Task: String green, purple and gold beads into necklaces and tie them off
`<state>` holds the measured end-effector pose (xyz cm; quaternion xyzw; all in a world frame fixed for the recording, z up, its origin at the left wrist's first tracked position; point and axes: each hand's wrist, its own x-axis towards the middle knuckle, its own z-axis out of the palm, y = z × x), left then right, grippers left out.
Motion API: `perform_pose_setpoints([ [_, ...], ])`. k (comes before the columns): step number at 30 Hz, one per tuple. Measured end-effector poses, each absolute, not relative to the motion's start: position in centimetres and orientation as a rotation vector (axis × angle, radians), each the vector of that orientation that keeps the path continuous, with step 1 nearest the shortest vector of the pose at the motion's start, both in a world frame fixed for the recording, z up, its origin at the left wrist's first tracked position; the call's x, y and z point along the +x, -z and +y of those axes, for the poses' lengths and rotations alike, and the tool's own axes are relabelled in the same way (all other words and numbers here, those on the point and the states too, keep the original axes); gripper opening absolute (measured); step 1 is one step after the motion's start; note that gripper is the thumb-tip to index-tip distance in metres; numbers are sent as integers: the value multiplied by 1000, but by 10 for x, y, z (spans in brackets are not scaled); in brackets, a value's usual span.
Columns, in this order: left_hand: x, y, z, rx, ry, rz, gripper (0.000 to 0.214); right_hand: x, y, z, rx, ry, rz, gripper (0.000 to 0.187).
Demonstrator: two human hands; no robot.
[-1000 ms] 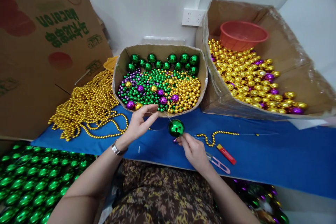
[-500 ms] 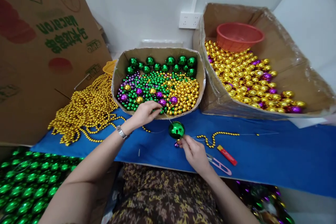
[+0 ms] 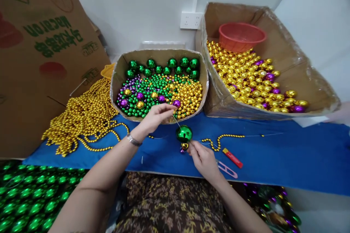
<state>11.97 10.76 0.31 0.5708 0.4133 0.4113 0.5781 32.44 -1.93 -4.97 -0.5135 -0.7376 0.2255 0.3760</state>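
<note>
A large shiny green ball (image 3: 184, 133) sits threaded on a thin needle above the blue cloth. Just below it, my right hand (image 3: 202, 159) pinches the string, with small gold and purple beads (image 3: 183, 147) at its fingertips. My left hand (image 3: 156, 116) reaches over the front rim of the small cardboard box (image 3: 159, 55); its fingers are pinched together near a purple bead (image 3: 176, 103), and what they hold is too small to make out. The box holds green, gold and purple beads, with bigger green balls along its back.
A heap of gold bead strings (image 3: 82, 116) lies left on the blue cloth (image 3: 287, 156). A bigger box (image 3: 290, 58) of gold balls with a red basket (image 3: 241, 36) stands right. A red lighter (image 3: 232, 157) and pink snips (image 3: 226, 169) lie near my right hand. Green balls (image 3: 30, 196) fill the floor left.
My left hand has moved from above the cloth forward and right into the box's front edge, and its fingers have closed to a pinch. The right hand and green ball stay in place.
</note>
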Motion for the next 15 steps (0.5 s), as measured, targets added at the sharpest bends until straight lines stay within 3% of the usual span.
perform_pose_setpoints([
  [5,106,-12,82,725,-1062,813,24,322,50,-19,-1282,-475,-1946,21],
  [15,105,-8,71,607,-1115,823,28,315,47,-21,-1242,-452,-1992,21],
])
